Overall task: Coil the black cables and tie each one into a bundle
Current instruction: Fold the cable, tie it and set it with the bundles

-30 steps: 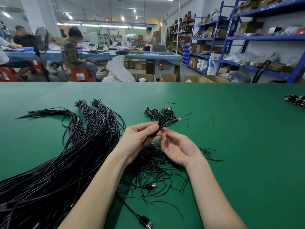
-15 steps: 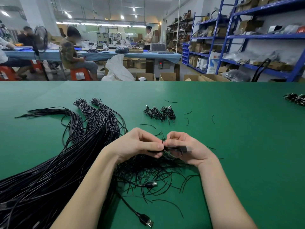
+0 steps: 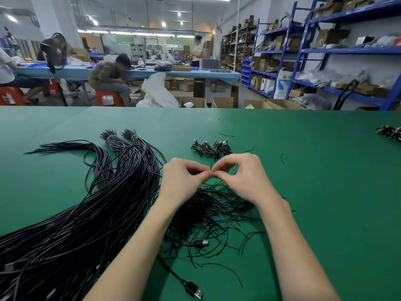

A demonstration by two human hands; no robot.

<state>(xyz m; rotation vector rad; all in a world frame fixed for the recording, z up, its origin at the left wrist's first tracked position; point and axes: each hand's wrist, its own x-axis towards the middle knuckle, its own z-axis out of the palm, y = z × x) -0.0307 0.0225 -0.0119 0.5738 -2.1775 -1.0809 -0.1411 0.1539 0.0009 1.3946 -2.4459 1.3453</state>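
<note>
A thin black tie (image 3: 211,165) is pinched upright between the left hand (image 3: 184,181) and right hand (image 3: 243,177), fingertips touching, above the loose ties (image 3: 212,211) mid-surface.

I am working in a small factory or assembly workshop with its storeroom attached. I am sitting at a long surface (image 3: 303,170) covered in green matting, where loose black cables (image 3: 71,231) are lying in bulk beside a heap of short ties (image 3: 217,209) and a row of finished bundles (image 3: 211,148). Across the aisle, other workers (image 3: 110,74) are sitting on red stools (image 3: 107,98) at a blue-covered bench (image 3: 152,72). Blue steel racking (image 3: 303,51) is holding cartons and bagged stock along the wall, open cardboard boxes (image 3: 223,102) are standing on the floor, and strip lights are running overhead.
</note>
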